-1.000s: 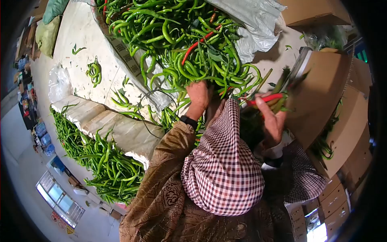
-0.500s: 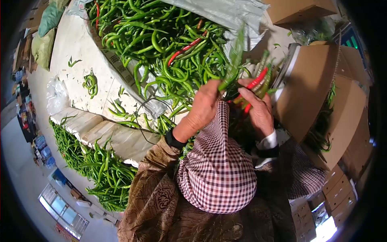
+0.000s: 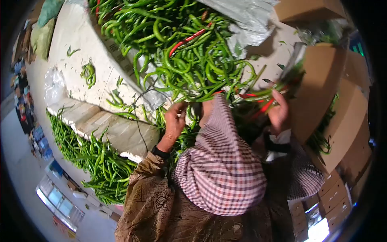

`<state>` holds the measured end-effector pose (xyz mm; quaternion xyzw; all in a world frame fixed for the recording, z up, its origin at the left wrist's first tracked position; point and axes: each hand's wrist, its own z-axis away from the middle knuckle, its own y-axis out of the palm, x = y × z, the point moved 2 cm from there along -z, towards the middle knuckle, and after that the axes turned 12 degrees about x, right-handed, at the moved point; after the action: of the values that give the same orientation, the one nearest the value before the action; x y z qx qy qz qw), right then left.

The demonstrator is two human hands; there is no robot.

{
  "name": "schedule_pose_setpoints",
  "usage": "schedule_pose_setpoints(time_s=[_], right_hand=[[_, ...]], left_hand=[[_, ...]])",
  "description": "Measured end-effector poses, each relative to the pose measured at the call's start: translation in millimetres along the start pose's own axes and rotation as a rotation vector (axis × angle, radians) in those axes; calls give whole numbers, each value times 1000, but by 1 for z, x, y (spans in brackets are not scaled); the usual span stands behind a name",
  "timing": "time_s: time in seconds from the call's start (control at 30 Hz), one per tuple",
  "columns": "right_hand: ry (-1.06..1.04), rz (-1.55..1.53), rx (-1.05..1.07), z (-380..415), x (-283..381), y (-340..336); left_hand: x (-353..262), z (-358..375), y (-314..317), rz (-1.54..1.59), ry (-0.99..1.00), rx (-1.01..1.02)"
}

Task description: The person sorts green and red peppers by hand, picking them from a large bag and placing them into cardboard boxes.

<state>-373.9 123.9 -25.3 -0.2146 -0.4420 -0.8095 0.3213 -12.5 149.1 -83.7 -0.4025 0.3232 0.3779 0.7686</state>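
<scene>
My left hand (image 3: 174,123) is at the lower edge of the pepper heap (image 3: 161,36), its fingers curled in; what they grip is hidden. On the right, my right hand (image 3: 280,115) is closed on a bunch of long red and green peppers (image 3: 262,99), blurred by motion, beside an open cardboard box (image 3: 322,80). Green peppers with a few red ones make up the heap. A checkered cap (image 3: 225,173) fills the lower middle and covers part of the area between the hands.
A second pile of green peppers (image 3: 105,165) lies at lower left behind a pale wrapped barrier (image 3: 109,125). Loose peppers (image 3: 88,76) are on the pale surface. Plastic sheeting (image 3: 250,20) covers the heap's upper right edge. Stacked cartons (image 3: 336,197) stand at lower right.
My left hand has moved left and down, away from the upright green pepper it held. My right hand has shifted right and slightly down with the bunch, toward the box.
</scene>
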Motion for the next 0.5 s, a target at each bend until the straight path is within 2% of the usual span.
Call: schedule_pose_setpoints(time_s=[0.07, 0.13, 0.2, 0.27, 0.3, 0.37, 0.47, 0.5], right_hand=[[-149, 536, 66, 14, -1, -5], [-71, 610, 51, 18, 6, 10], [2, 692, 16, 21, 8, 11], [4, 496, 84, 19, -2, -4], [-3, 491, 88, 18, -5, -2], [-184, 843, 168, 22, -9, 5], [-235, 882, 186, 25, -23, 3], [-234, 883, 182, 27, -24, 3]], left_hand=[[11, 7, 10, -296, 85, -14], [16, 2, 26, -437, 176, -78], [13, -10, 42, -644, 135, -53], [31, -23, 57, -731, -3, -34], [43, -26, 61, -737, 1, -40], [63, -26, 65, -685, -1, -159], [68, -18, 61, -545, -57, -121], [69, -17, 60, -494, 22, -52]])
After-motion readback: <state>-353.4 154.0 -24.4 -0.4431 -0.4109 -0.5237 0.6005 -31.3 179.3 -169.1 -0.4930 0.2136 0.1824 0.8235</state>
